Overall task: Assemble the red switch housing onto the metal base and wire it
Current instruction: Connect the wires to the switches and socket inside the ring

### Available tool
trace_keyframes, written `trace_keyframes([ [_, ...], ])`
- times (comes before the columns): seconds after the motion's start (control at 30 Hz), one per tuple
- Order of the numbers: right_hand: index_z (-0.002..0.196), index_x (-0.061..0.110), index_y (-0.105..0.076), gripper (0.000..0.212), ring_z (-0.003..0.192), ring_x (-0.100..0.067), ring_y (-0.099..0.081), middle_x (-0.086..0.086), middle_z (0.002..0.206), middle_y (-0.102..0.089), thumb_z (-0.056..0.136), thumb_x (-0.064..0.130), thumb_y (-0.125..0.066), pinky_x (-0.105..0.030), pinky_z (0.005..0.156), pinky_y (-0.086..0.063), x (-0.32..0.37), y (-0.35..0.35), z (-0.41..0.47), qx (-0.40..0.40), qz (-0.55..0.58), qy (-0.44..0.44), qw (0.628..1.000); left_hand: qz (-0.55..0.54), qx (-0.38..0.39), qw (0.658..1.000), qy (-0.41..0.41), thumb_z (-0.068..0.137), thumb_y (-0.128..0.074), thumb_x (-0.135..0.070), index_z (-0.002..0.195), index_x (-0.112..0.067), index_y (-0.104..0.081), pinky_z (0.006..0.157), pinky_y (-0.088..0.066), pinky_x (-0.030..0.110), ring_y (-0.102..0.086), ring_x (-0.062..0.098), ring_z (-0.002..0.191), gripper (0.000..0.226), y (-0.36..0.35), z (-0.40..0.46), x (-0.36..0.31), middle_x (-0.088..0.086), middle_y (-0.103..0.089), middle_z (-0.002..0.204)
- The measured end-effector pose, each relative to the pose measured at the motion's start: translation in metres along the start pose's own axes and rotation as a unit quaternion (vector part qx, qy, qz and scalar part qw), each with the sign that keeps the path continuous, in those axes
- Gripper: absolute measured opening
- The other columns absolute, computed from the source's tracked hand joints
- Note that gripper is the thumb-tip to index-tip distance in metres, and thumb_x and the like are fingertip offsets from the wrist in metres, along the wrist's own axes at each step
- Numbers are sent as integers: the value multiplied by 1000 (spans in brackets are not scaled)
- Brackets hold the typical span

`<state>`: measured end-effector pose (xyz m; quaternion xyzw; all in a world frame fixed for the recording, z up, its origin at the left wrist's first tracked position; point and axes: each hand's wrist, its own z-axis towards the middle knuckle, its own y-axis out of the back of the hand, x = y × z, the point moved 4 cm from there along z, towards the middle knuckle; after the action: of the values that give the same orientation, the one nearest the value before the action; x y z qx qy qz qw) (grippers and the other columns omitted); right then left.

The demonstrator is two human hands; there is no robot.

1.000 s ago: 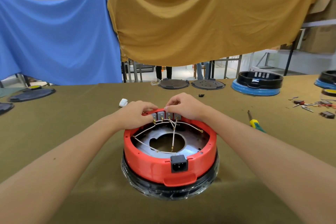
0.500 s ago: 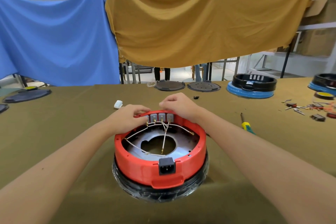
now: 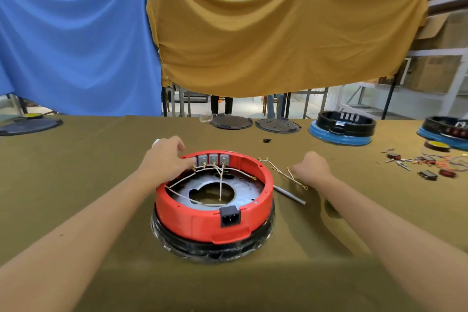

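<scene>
Here, your left hand (image 3: pixel 166 161) is resting on the far-left rim of the red switch housing (image 3: pixel 202 220), fingers bent and touching beside the grey switches (image 3: pixel 213 159), probably steadying it; the housing is sitting over the metal base (image 3: pixel 243 189) mid-tabletop (image 3: pixel 88 157). To the right, your right hand (image 3: pixel 312 166) is reaching the loose wires (image 3: pixel 283 172), fingers curled; whether it is pinching one, I cannot tell
</scene>
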<state>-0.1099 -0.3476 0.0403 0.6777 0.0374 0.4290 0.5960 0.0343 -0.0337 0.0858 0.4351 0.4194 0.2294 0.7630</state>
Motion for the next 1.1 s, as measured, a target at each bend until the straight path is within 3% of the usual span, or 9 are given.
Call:
trace_keyframes([
  [0.07, 72, 8, -53, 26, 68, -22, -56, -6, 70, -56, 89, 22, -66, -29, 53, -44, 2, -6, 1, 11, -23, -2, 1000, -25, 28, 998, 58, 86, -70, -40, 103, -19, -51, 70, -44, 32, -58, 20, 89, 33, -1, -1, 5, 3, -59, 106],
  [0.23, 75, 9, -55, 39, 67, -18, -56, -5, 73, -59, 88, 42, -70, -28, 53, -41, 10, -13, 0, 36, -21, 19, 999, -96, 89, 987, 96, 90, -48, -17, 102, -25, -55, 61, -48, 33, -63, 25, 75, 16, -5, -14, 20, 5, -67, 92],
  [0.4, 74, 13, -52, 32, 63, -13, -54, -3, 72, -58, 94, 35, -64, -24, 49, -35, 16, -19, -3, 54, -109, 76, 990, -101, 91, 989, 54, 87, -39, 2, 113, -23, -62, 79, -54, 40, -66, 27, 94, 42, -2, -7, 17, 6, -67, 110],
  [0.57, 81, 7, -57, 25, 66, -13, -55, -2, 75, -58, 99, 24, -56, -24, 55, -42, 15, -13, -8, 87, -160, 89, 979, -143, 107, 983, 43, 97, -53, -5, 126, -17, -62, 81, -57, 38, -68, 25, 94, 33, -1, 14, 7, 8, -67, 117],
  [0.7, 94, 11, -53, 5, 79, -20, -62, -3, 84, -60, 96, 7, -55, -30, 65, -52, 15, 2, -9, 16, -224, 121, 967, -169, 99, 972, 129, 93, -54, -14, 126, -18, -51, 66, -52, 34, -60, 25, 84, 34, -2, 13, 14, 1, -51, 124],
  [0.8, 87, 14, -52, 11, 69, -16, -55, -1, 76, -53, 96, 7, -56, -26, 55, -42, 14, 16, -11, -11, -295, 139, 945, -156, 134, 963, 172, 88, -50, -14, 111, -16, -51, 68, -56, 39, -57, 24, 89, 23, -4, 1, 23, 3, -54, 109],
  [0.87, 87, 12, -54, 10, 67, -17, -54, -3, 75, -53, 94, 5, -56, -30, 58, -47, 17, 25, -12, -55, -326, 150, 932, -161, 153, 961, 164, 88, -47, -10, 104, -16, -55, 53, -55, 33, -59, 22, 83, 19, -4, -6, 23, 8, -61, 96],
  [0.97, 98, 13, -61, 8, 78, -20, -61, -3, 86, -62, 97, 9, -54, -34, 71, -57, 25, 30, -19, -76, -217, 174, 958, -130, 140, 975, 115, 86, -42, -2, 102, -13, -60, 48, -56, 33, -65, 26, 80, 27, 1, -5, 18, 13, -64, 94],
  [1.1, 105, 24, -58, 15, 69, -7, -63, 3, 92, -68, 100, 11, -52, -19, 56, -49, 50, 16, -41, 55, 112, 225, 966, -139, 98, 983, 73, 93, -45, -3, 117, -11, -63, 54, -58, 33, -69, 27, 72, 32, 3, 12, 18, 11, -64, 106],
])
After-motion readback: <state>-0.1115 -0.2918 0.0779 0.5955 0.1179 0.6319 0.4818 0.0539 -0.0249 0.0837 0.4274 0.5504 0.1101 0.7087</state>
